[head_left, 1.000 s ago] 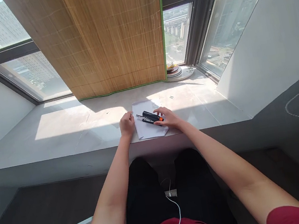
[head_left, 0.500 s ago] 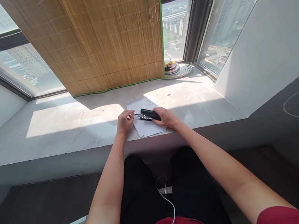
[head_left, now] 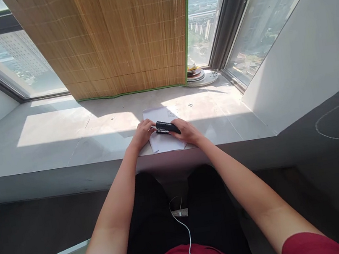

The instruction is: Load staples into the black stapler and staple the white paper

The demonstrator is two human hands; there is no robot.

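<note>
A black stapler (head_left: 167, 126) is held just above white sheets of paper (head_left: 168, 145) on the windowsill. Its top arm and lower part stand slightly apart at the left end. My right hand (head_left: 187, 132) is wrapped round the right end of the stapler. At the opposite end, my left hand (head_left: 144, 133) has its fingers closed against the stapler's tip, and they hide part of it. Some print shows on the upper part of the paper.
Small staple strips (head_left: 190, 105) lie on the sill (head_left: 111, 146) beyond my right hand. Stacked plates (head_left: 197, 77) stand at the back right, beside a hanging bamboo blind (head_left: 118, 41). A white cable (head_left: 188, 236) runs down over my lap.
My left hand has moved right, up against the stapler's end. The metal rail that stuck out there no longer shows. My right hand keeps its hold, and the view has shifted slightly.
</note>
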